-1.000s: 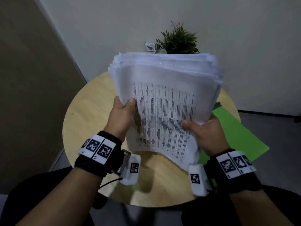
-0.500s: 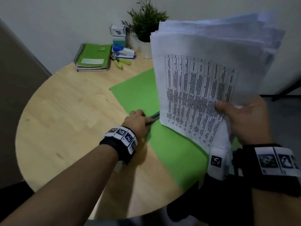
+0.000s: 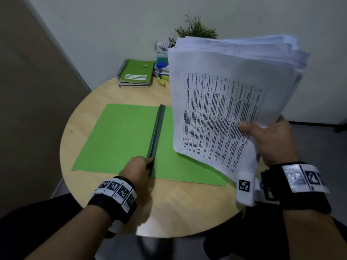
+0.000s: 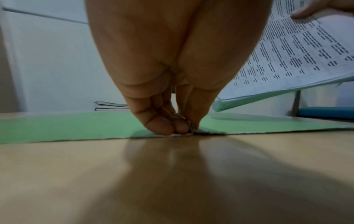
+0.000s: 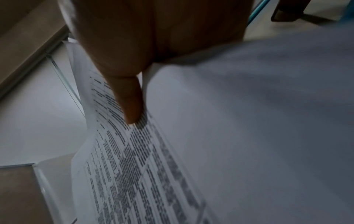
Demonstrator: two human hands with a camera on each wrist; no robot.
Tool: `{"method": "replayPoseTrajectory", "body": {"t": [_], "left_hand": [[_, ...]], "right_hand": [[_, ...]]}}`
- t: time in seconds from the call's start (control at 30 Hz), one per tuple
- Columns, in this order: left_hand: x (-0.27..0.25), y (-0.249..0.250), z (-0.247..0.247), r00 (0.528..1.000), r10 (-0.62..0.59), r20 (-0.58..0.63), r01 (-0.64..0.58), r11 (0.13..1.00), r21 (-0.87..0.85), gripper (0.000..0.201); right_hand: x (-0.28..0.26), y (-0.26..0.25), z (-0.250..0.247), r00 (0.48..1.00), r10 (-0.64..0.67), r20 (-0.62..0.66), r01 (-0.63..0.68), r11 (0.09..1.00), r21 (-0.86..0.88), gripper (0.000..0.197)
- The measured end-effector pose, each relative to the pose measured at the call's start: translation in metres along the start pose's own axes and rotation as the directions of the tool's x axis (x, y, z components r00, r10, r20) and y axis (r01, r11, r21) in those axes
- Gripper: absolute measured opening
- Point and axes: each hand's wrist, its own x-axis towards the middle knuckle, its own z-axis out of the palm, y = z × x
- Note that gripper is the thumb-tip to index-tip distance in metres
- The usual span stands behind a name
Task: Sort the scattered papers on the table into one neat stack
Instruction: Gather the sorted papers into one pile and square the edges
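One thick stack of papers (image 3: 225,102) is up in the air over the right side of the round wooden table (image 3: 187,203), well clear of the top, its printed table of text facing the person. It is one bundle; the sheets in it are too many and too close to count. The right hand (image 3: 270,139) grips it at the lower right edge, thumb laid across the printed front sheet, the other fingers hidden behind, and the pages fan loosely at the top.

One green folder (image 3: 122,139) lies open and flat on the table, two leaves either side of a single grey spine bar (image 3: 156,132). The left hand (image 3: 136,168) reaches down to the near end of that bar, wrist low, fingers bunched and curled together at the folder's front edge. From the wrist view they seem to pinch the bar's tip against the folder, though the contact is small and blurred.

At the back, by the wall, I count two spiral notebooks (image 3: 136,74) stacked, green cover on top, one small potted plant (image 3: 195,30), one little box (image 3: 163,46), and some blue and yellow desk items partly hidden behind the papers.
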Motion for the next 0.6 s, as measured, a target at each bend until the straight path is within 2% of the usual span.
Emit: {"method": "replayPoseTrajectory", "body": {"t": [0.07, 0.13, 0.17, 0.2, 0.23, 0.27, 0.3, 0.33, 0.43, 0.53, 0.6], "left_hand": [[-0.007, -0.006, -0.005, 0.999, -0.014, -0.038, 0.011, 0.998, -0.068, 0.054], [-0.012, -0.005, -0.024, 0.995, 0.010, -0.097, -0.039, 0.950, -0.309, 0.078], [-0.012, -0.002, -0.038, 0.991, 0.021, -0.129, -0.082, 0.866, -0.494, 0.097], [-0.013, 0.003, -0.054, 0.985, 0.041, -0.165, -0.142, 0.735, -0.663, 0.115], [-0.011, 0.007, -0.070, 0.977, 0.075, -0.198, -0.205, 0.576, -0.791, 0.128], [-0.009, 0.010, -0.083, 0.966, 0.134, -0.223, -0.259, 0.426, -0.867, 0.133], [-0.009, 0.012, -0.094, 0.945, 0.216, -0.247, -0.306, 0.310, -0.900, 0.131], [-0.009, 0.016, -0.103, 0.925, 0.278, -0.258, -0.331, 0.259, -0.907, 0.123], [-0.011, 0.029, -0.109, 0.908, 0.328, -0.260, -0.342, 0.222, -0.913, 0.089], [-0.013, 0.035, -0.093, 0.905, 0.154, -0.397, -0.425, 0.266, -0.865, 0.060], [-0.016, 0.045, -0.082, 0.885, 0.031, -0.464, -0.454, 0.272, -0.848, 0.060]], "right_hand": [[-0.004, -0.001, 0.010, 0.999, -0.001, 0.032, 0.000, 1.000, 0.015, 0.036], [-0.008, -0.003, 0.018, 0.997, 0.002, 0.075, -0.004, 1.000, 0.031, 0.036], [-0.010, -0.005, 0.022, 0.995, -0.001, 0.103, -0.003, 0.999, 0.038, 0.034], [-0.012, -0.007, 0.026, 0.991, -0.006, 0.135, 0.001, 0.999, 0.043, 0.034], [-0.013, -0.009, 0.029, 0.986, -0.013, 0.168, 0.005, 0.999, 0.050, 0.034], [-0.015, -0.011, 0.032, 0.979, -0.019, 0.204, 0.009, 0.999, 0.053, 0.036], [-0.017, -0.013, 0.036, 0.970, -0.033, 0.243, 0.018, 0.998, 0.061, 0.037], [-0.018, -0.015, 0.038, 0.961, -0.045, 0.274, 0.025, 0.997, 0.074, 0.038], [-0.018, -0.017, 0.044, 0.952, -0.048, 0.303, 0.010, 0.992, 0.126, 0.043], [-0.016, -0.019, 0.047, 0.946, -0.077, 0.315, 0.033, 0.989, 0.142, 0.048], [-0.013, -0.013, 0.050, 0.955, -0.058, 0.291, 0.015, 0.989, 0.147, 0.042]]}}
